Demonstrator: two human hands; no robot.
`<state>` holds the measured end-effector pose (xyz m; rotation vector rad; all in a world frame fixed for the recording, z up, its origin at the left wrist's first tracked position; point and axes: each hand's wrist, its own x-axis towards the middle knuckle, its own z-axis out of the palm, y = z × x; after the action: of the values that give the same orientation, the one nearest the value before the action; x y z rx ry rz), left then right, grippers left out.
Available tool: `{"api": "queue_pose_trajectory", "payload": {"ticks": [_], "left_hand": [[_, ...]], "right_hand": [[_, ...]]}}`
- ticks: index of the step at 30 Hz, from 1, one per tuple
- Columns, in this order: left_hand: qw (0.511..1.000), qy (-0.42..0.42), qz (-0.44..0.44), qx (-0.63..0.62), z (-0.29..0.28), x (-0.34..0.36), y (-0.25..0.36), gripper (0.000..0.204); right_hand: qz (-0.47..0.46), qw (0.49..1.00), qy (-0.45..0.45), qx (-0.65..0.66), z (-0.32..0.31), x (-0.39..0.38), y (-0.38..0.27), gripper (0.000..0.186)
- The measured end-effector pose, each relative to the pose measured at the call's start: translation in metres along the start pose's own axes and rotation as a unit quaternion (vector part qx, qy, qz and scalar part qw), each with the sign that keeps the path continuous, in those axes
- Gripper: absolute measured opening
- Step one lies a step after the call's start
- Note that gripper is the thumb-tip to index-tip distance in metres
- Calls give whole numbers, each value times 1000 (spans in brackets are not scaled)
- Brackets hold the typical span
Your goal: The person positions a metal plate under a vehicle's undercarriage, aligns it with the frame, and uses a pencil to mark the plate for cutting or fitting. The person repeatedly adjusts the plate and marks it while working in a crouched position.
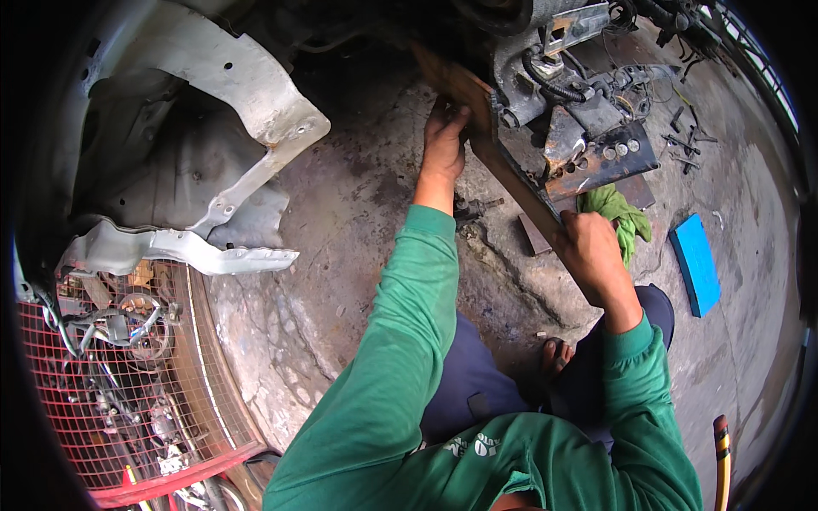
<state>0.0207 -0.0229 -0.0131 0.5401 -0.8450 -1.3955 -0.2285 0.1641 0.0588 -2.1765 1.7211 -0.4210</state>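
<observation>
A long, angled metal plate (517, 175), dark with a rusty brown upper part, runs diagonally from the dark underside of the vehicle down toward me. My left hand (443, 149) grips its upper stretch from the left, thumb against it. My right hand (588, 251) is closed on its lower end, which is partly hidden by the fingers. Just right of the plate are a grey casting with a black hose (571, 89) and a rusty bracket with several holes (601, 162). A green rag (622, 217) lies beside my right hand.
Bare vehicle bodywork (285, 119) juts in at the left, above a red mesh basket (111, 358) of parts. A blue case (694, 264) and scattered small tools (682, 145) lie on the concrete at the right. A striped pole (722, 460) is at the lower right.
</observation>
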Motion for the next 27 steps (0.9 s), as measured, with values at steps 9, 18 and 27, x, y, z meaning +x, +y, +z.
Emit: {"api": "queue_pose_trajectory", "payload": {"ticks": [9, 18, 27], "left_hand": [[1000, -2, 10, -2, -1, 0, -1, 68], [1000, -16, 20, 10, 0, 1, 1, 68], [1000, -16, -15, 19, -4, 1, 4, 72]], "right_hand": [[1, 1000, -3, -4, -2, -1, -2, 19], [-6, 1000, -2, -12, 0, 1, 0, 19], [-15, 1000, 10, -4, 2, -1, -1, 19]]}}
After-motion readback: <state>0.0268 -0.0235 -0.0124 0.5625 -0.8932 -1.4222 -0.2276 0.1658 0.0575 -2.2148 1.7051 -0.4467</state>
